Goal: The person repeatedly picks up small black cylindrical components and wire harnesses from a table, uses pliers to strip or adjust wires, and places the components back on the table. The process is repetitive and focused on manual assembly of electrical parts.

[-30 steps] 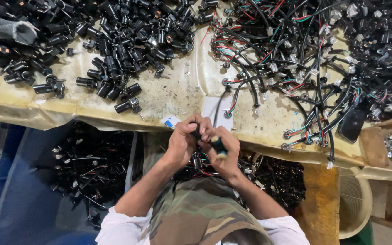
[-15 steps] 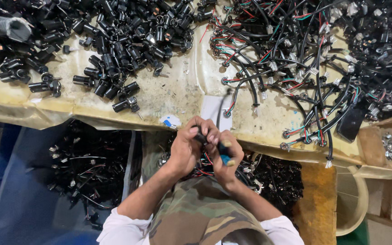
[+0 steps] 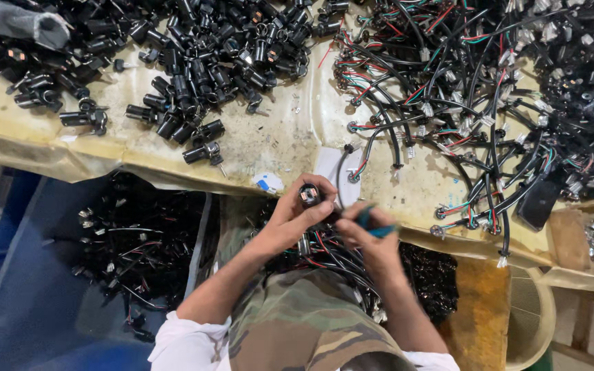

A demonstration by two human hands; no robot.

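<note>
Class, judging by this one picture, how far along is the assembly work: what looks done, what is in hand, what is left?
Looks done: wired black parts fill the blue bin and the lap pile. In hand: the left hand holds a small black cylinder while the right hand grips a teal-handled tool. Left: many loose black cylinders and coloured wire harnesses lie on the table, so plenty seems to remain.

At 12 o'clock I see glossy black cylindrical parts (image 3: pixel 194 62) on a yellowish-tan table cover (image 3: pixel 276 137). At 2 o'clock, black wire harnesses (image 3: pixel 462 117) show red, green and white strands. At 6 o'clock, a green-brown camouflage apron (image 3: pixel 297 323); at 8 o'clock, a blue bin (image 3: pixel 15 288).
</note>
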